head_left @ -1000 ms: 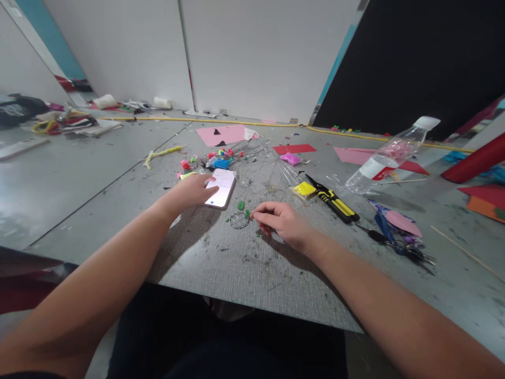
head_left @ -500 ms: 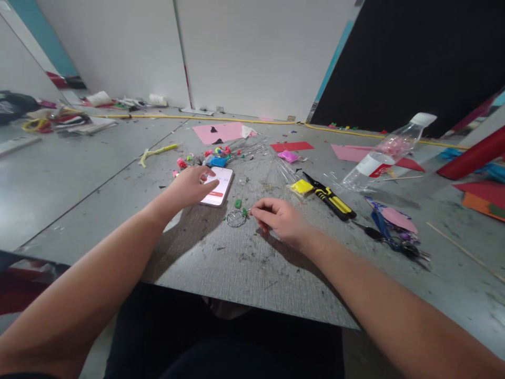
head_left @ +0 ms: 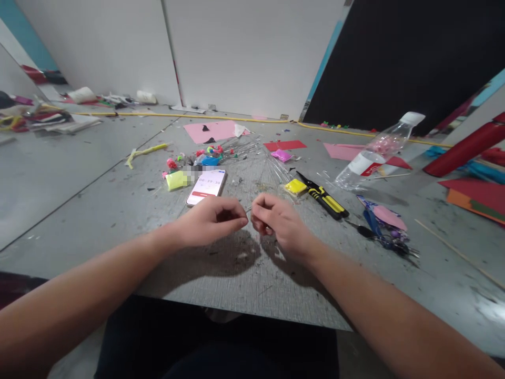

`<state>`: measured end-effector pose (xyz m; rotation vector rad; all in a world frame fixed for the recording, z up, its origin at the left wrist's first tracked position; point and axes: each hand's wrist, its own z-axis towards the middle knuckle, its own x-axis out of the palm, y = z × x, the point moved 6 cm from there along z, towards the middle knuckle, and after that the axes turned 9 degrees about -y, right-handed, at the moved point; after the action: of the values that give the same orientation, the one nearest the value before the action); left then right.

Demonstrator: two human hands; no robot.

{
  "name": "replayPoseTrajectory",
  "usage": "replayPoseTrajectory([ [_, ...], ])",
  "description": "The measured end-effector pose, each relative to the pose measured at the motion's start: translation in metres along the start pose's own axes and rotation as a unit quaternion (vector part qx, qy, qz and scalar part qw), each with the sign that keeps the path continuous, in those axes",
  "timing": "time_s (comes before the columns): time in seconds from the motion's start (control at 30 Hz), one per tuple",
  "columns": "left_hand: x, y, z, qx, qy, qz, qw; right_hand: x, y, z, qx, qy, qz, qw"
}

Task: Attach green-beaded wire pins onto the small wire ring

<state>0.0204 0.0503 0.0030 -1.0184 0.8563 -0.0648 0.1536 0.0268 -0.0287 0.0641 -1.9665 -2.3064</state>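
Nearest the body, both forearms reach forward over the edge of a grey board [head_left: 244, 284] scuffed and dotted with scraps, and the two hands meet at its middle. Left hand [head_left: 211, 227] and right hand [head_left: 278, 223] are each curled narrow, fingertips pinched towards one another as if gripping something small and thin between them (what it is stays hidden under the fingers), likely held low so the board steadies the wrists. Just beyond lies a phone [head_left: 206, 187], screen up and lit, within easy glance, with a yellow-green lump [head_left: 176, 180] beside it and a cluster of bright bits behind. To the right rest yellow-handled cutters [head_left: 323, 196], blue scissors [head_left: 379, 231] and a tilted plastic bottle [head_left: 374, 155]. Farther off, pink paper [head_left: 213, 130] and red sheets lie on the grey floor, which ends at white wall panels and a black one.
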Motion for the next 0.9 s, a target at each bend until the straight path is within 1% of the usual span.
replayPoseTrajectory([
  [0.1, -0.001, -0.005, -0.002, -0.011, -0.007, -0.048, 0.999, 0.005, 0.003, -0.006, -0.009, 0.017, 0.017, 1.000],
  [0.3, -0.002, -0.010, -0.003, -0.003, 0.000, -0.129, 0.992, 0.010, 0.009, -0.013, -0.019, 0.025, 0.038, 0.999],
  [0.47, -0.002, -0.010, -0.004, -0.006, -0.013, -0.126, 0.992, 0.012, 0.011, -0.016, -0.020, 0.032, 0.044, 0.998],
  [0.67, -0.004, -0.010, -0.006, -0.005, -0.024, -0.150, 0.988, 0.013, 0.011, -0.015, -0.019, 0.040, 0.065, 0.997],
  [0.73, -0.006, -0.009, -0.006, -0.002, -0.036, -0.140, 0.990, 0.014, 0.010, -0.013, -0.013, 0.043, 0.079, 0.996],
  [0.8, -0.010, -0.006, -0.005, 0.003, -0.055, -0.104, 0.993, 0.014, 0.008, -0.011, -0.002, 0.047, 0.093, 0.995],
  [0.9, -0.013, -0.003, -0.002, 0.031, -0.072, 0.016, 0.997, 0.012, 0.004, -0.007, 0.007, 0.049, 0.110, 0.993],
])
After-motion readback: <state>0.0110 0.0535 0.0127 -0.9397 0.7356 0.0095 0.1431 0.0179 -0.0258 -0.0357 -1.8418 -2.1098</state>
